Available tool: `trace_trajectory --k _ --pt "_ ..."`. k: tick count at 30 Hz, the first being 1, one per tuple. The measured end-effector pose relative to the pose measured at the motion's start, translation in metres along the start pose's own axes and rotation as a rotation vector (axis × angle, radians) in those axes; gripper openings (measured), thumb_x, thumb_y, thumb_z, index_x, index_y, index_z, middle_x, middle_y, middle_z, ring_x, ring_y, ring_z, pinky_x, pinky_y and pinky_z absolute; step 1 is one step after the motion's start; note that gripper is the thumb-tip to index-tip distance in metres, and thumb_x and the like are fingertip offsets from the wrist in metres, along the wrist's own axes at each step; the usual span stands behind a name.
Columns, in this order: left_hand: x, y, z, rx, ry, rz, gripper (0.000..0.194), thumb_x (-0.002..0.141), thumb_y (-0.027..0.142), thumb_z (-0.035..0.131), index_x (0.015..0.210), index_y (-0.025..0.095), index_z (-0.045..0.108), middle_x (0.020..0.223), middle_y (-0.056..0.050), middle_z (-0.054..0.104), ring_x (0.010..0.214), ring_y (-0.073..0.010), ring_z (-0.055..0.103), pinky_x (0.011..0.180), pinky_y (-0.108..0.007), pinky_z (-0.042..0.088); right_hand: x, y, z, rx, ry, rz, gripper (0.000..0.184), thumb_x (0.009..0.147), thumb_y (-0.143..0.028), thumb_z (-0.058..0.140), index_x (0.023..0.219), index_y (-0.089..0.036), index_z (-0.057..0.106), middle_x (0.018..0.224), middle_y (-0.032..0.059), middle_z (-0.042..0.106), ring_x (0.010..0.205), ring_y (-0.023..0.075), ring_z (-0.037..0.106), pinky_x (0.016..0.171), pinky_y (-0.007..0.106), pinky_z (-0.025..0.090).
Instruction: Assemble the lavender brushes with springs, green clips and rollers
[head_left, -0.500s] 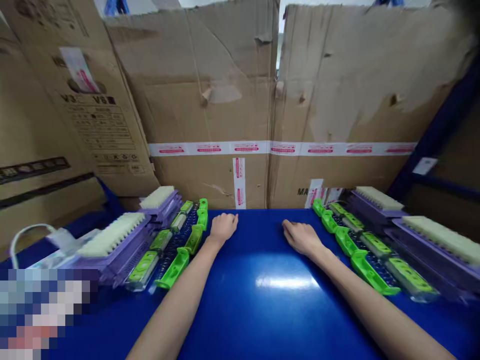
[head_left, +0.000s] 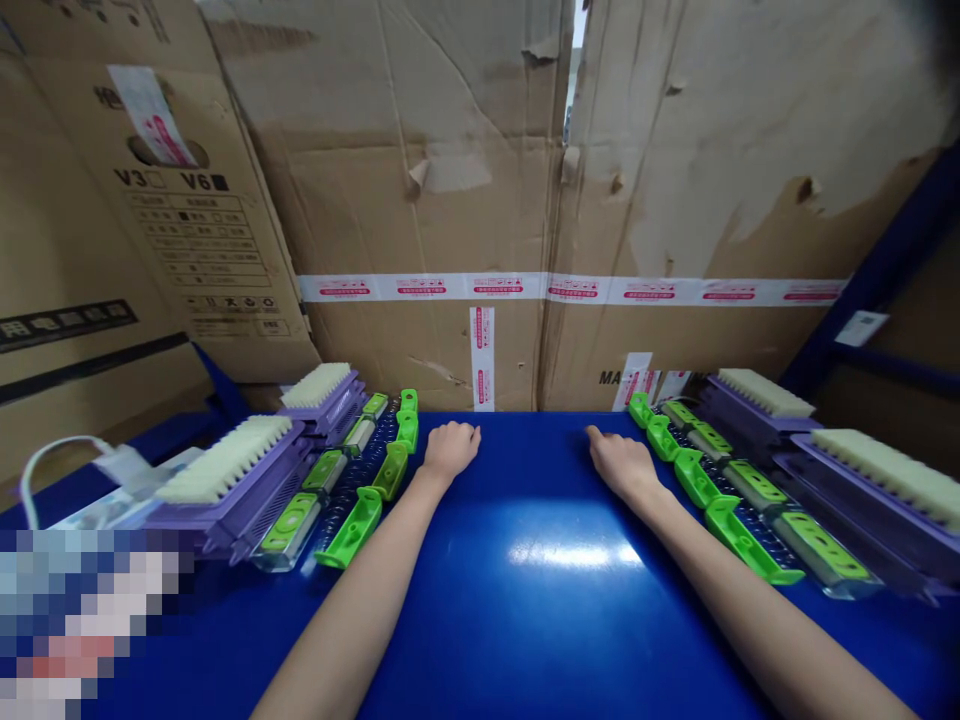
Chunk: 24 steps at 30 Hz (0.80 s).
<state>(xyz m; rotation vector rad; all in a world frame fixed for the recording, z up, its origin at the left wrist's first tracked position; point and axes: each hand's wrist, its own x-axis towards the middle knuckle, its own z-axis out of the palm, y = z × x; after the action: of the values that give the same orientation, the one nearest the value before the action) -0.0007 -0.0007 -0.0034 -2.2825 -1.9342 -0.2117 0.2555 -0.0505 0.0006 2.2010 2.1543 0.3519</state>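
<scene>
My left hand (head_left: 448,450) rests knuckles-up on the blue table (head_left: 525,600), fingers curled under, with nothing visible in it. It lies just right of a row of green and clear plastic parts (head_left: 352,480). My right hand (head_left: 622,462) also rests on the table, fingers loosely bent and pointing left, holding nothing. It lies just left of a second row of green parts (head_left: 720,500).
Purple trays of cream brush heads (head_left: 232,465) stand at the left, and similar purple trays (head_left: 870,470) at the right. Large cardboard boxes (head_left: 480,200) wall off the back. A white cable and packet (head_left: 82,470) lie far left. A blue rack post (head_left: 877,270) rises at right.
My right hand has slid a little to the right, closer to the right row of green parts. The view has tilted slightly; my left hand stays put.
</scene>
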Motion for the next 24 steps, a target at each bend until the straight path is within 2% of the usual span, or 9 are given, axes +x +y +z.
trace_trajectory --k 3,7,12,17,24 --pt "0.001 -0.001 -0.001 0.004 -0.014 -0.004 0.048 0.094 0.036 0.028 0.094 0.015 0.072 0.093 -0.016 0.070 0.091 -0.0287 0.067 0.075 -0.037 0.050 -0.001 0.005 -0.001 -0.005 0.020 0.065 0.033 0.091 -0.015 0.032 0.116 -0.014 0.054 0.095 0.0156 0.068 0.084 0.0297 0.068 0.064 0.034 0.048" --pt "0.004 -0.002 -0.002 0.011 -0.024 -0.001 0.049 0.094 0.037 0.029 0.094 0.014 0.072 0.094 -0.016 0.070 0.091 -0.0290 0.067 0.076 -0.038 0.050 0.002 0.018 -0.006 -0.012 0.124 0.147 0.031 0.092 -0.019 0.033 0.108 -0.012 0.058 0.096 0.0184 0.066 0.089 0.0286 0.065 0.066 0.033 0.047" --pt "0.005 -0.002 -0.001 0.012 -0.022 0.013 0.050 0.093 0.038 0.028 0.094 0.014 0.072 0.094 -0.017 0.069 0.092 -0.0297 0.066 0.077 -0.040 0.050 0.019 0.040 -0.014 -0.078 0.227 0.160 0.031 0.087 -0.015 0.038 0.103 -0.008 0.063 0.101 0.0237 0.065 0.105 0.0351 0.056 0.081 0.044 0.041" --pt "0.004 -0.002 0.001 0.018 -0.018 0.007 0.049 0.094 0.038 0.029 0.094 0.014 0.072 0.093 -0.017 0.070 0.091 -0.0287 0.067 0.077 -0.038 0.050 0.040 0.049 -0.019 -0.097 0.119 0.183 0.031 0.082 -0.011 0.042 0.103 -0.009 0.066 0.101 0.0215 0.067 0.111 0.0372 0.051 0.088 0.049 0.034" --pt "0.003 -0.002 0.002 0.014 -0.004 0.009 0.049 0.094 0.037 0.029 0.094 0.014 0.072 0.093 -0.016 0.070 0.091 -0.0279 0.067 0.077 -0.038 0.049 0.054 0.040 -0.019 -0.084 0.016 0.250 0.034 0.081 -0.010 0.043 0.108 -0.009 0.065 0.109 0.0199 0.065 0.116 0.0350 0.049 0.092 0.047 0.030"
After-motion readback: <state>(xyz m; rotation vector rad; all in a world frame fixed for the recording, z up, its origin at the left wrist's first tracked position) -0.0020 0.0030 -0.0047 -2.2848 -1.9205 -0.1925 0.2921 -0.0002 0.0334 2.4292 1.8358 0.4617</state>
